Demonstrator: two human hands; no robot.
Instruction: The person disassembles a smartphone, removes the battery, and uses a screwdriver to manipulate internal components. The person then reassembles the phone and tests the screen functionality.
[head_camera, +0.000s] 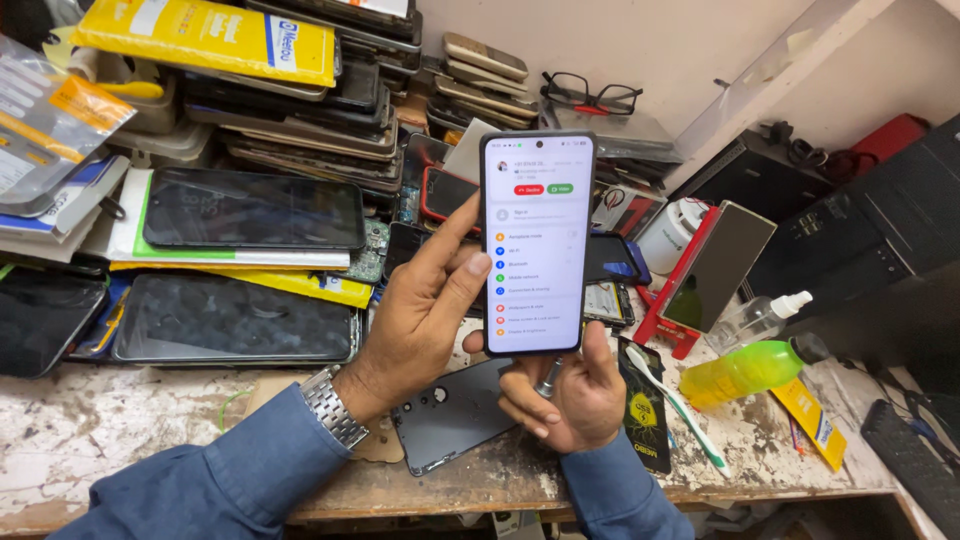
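Phone: a smartphone (537, 243) stands upright above the counter (120, 430), its lit white screen showing a list of menu rows and facing the camera; it sits between both hands
Left hand: the left hand (420, 320) reaches in from the left side, thumb tip touching the phone's left edge near mid-height, index finger lying along that edge behind it; fingers loosely spread rather than curled; a metal wristwatch (332, 408) sits above a blue sleeve
Right hand: the right hand (565, 395) pinches the phone's bottom end, thumb on the front lower right corner, fingers folded underneath; a thin metal tool shows between the fingers
Beneath: a dark grey back cover (450, 415) lies flat on the counter just under both hands
Right side: a toothbrush (680, 408); a yellow-green bottle (745, 370) on its side; a clear spray bottle (762, 318)
Behind: stacked phones and screens (250, 210); black spectacles (590, 97) on top
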